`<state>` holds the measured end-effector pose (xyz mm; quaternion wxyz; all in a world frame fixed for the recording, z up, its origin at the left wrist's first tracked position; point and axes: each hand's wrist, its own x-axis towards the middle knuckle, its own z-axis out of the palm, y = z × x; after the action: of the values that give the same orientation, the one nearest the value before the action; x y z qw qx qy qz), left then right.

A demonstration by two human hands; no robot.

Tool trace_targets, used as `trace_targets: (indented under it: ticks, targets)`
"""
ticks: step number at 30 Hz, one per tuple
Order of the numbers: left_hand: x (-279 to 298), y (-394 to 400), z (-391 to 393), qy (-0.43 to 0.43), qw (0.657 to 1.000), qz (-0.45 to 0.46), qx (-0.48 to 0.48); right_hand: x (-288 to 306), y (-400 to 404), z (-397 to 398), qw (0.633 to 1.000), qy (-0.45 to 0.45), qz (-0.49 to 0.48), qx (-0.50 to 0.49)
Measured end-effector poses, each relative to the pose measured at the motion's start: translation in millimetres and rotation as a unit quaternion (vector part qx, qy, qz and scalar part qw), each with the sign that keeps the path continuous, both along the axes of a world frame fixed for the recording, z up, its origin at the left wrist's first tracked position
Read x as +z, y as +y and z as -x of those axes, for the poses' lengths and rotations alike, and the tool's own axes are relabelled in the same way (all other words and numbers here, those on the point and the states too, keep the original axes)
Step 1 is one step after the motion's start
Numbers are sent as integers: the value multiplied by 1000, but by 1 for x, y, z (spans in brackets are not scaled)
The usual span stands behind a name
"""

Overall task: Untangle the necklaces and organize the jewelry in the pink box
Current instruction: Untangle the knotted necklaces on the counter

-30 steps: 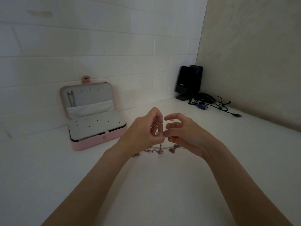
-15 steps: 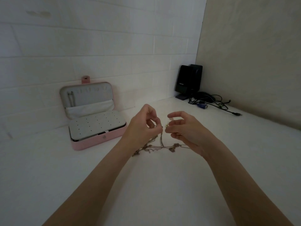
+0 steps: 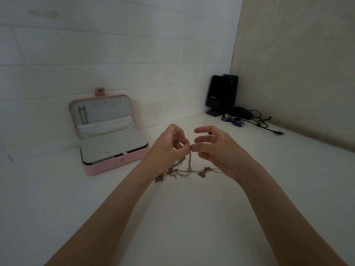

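Gold necklaces (image 3: pixel 189 170) tangled | left hand (image 3: pixel 169 148), right hand (image 3: pixel 215 148) pinching | strands indistinguishable

The necklaces (image 3: pixel 184 169) are showing as thin metal chain. The pink box (image 3: pixel 115 164) is looking matt, its insert (image 3: pixel 113 144) soft grey. The table (image 3: pixel 172 217) is looking smooth white.

A person's left hand (image 3: pixel 169 146) and right hand (image 3: pixel 215 150) meet fingertip to fingertip above the flat tabletop (image 3: pixel 172 217), with the tangled thin metal chain necklaces (image 3: pixel 184 170) hanging from them onto the surface just below. To the left, against the tiled back wall (image 3: pixel 115 45), stands the hinged pink jewelry box (image 3: pixel 115 164), its lid raised behind its tray. Far right, in the corner, sit the two upright black speakers (image 3: pixel 221 95), with the loose black cables (image 3: pixel 249 120) just before them.
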<state>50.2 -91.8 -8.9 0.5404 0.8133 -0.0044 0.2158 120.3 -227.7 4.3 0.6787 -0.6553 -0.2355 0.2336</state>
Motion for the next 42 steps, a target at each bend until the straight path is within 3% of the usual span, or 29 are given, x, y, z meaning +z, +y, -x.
trace_targets:
  ticks: [9, 13, 16, 19, 22, 26, 28, 32, 36, 39, 42]
  targets:
    - [-1, -1, -1, 22, 999, -35, -11, 1, -1, 0, 999, -17, 31, 14]
    - [-1, 1, 0, 20, 998, -61, -29, 0, -3, -3, 994, 94, -19, 53]
    - [-1, -2, 3, 11, 990, -140, -10, 0, -2, -3, 987, 137, -19, 76]
    - [-2, -6, 4, -10, 975, -222, 3, -1, -2, -2, 989, 127, -9, 71]
    - [-6, -7, 3, -3, 966, -256, 19, -2, 0, 1, 997, 50, 38, 45]
    - [-6, -4, 0, -2, 992, -125, 9, 2, -1, 5, 995, -62, 60, 42]
    - [-1, -5, 2, -5, 999, -43, -16, 4, -4, 4, 996, -66, 44, 50]
    - [3, -8, 4, -8, 997, 73, -32, 4, -3, 2, 994, 54, -70, 72]
    - [1, -9, 2, -11, 991, 124, -37, 2, -1, 1, 972, 171, -138, 84]
    - [1, -9, 0, -23, 996, 84, -32, 2, -1, 1, 974, 183, -115, 71]
    - [-2, -11, 1, -59, 992, -110, 22, 2, -1, 1, 980, 177, -80, 51]
